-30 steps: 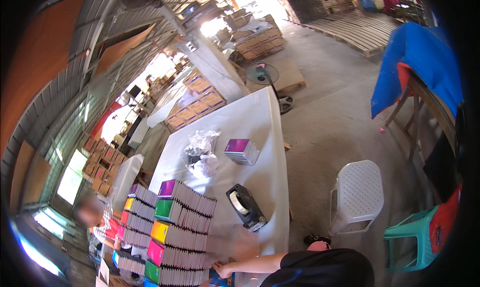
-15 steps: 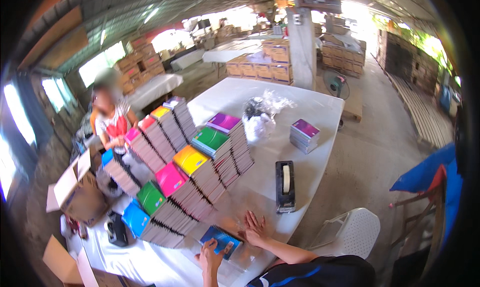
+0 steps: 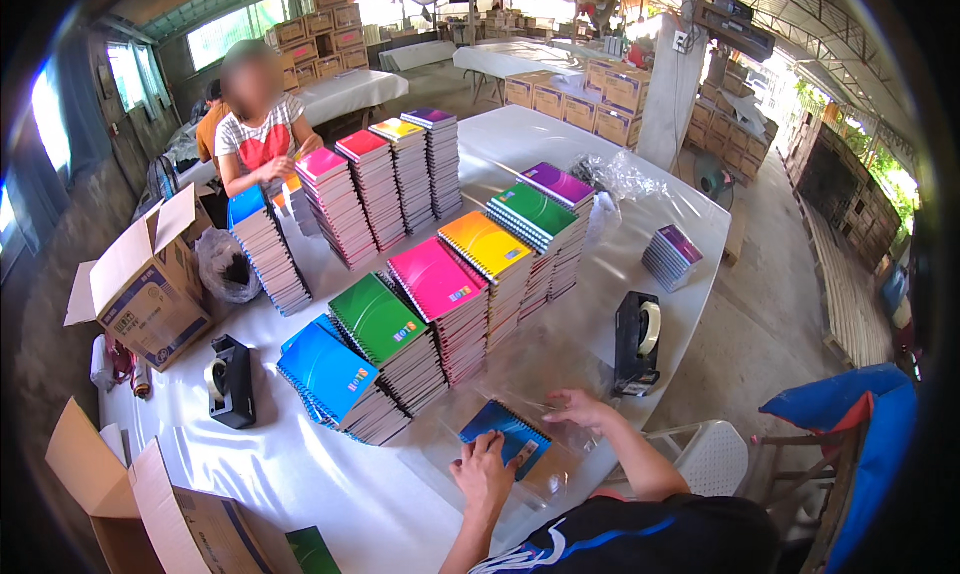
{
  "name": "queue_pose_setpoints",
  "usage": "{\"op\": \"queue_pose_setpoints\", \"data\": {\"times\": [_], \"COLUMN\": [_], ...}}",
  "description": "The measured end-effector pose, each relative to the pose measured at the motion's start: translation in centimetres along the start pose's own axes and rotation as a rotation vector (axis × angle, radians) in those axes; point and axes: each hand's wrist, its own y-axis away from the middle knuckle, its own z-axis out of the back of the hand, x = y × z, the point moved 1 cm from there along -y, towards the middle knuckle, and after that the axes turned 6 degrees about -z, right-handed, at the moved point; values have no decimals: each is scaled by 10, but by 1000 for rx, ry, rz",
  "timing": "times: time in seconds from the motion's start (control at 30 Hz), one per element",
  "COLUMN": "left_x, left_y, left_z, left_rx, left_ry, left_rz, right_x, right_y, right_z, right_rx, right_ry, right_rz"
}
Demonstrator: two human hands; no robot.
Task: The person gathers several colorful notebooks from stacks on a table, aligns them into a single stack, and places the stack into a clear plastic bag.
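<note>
A blue spiral notebook (image 3: 507,436) lies on clear plastic film (image 3: 452,452) at the table's near edge. Over the notebook's lower left part, my left hand (image 3: 484,468) rests with its fingers on the cover and the thumb apart. Right of the notebook, my right hand (image 3: 585,411) is held over the film, thumb and fingers apart, apparently holding nothing. Just beyond are tall stacks of spiral notebooks, with blue (image 3: 325,366), green (image 3: 377,316), pink (image 3: 437,276) and yellow (image 3: 487,242) covers on top.
A black tape dispenser (image 3: 636,342) stands at the right, another (image 3: 230,382) at the left. A small notebook stack (image 3: 672,257) sits near the right edge. Open cartons (image 3: 155,299) flank the left side. Across the table another person (image 3: 265,139) stands behind more stacks. A white chair (image 3: 712,456) is at right.
My right hand has come up from lying flat on the film, its fingers now pointing left. My left hand has shifted on the blue notebook's cover. The whole view has turned.
</note>
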Motion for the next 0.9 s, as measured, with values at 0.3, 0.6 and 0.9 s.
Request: {"op": "queue_pose_setpoints", "data": {"times": [0.3, 0.6, 0.9], "left_x": [-21, -28, -15], "left_y": [-7, -11, -3], "left_z": [5, -9, -11], "left_rx": [124, 197, 51], "left_ry": [-12, -219, -23], "left_rz": [-37, -125, -147], "right_x": [28, 20, 33], "right_y": [66, 80, 51], "right_z": [-89, -88, -45], "right_rx": [-384, -251, -155], "right_ry": [571, 486, -360], "right_rz": [564, 849, 409]}}
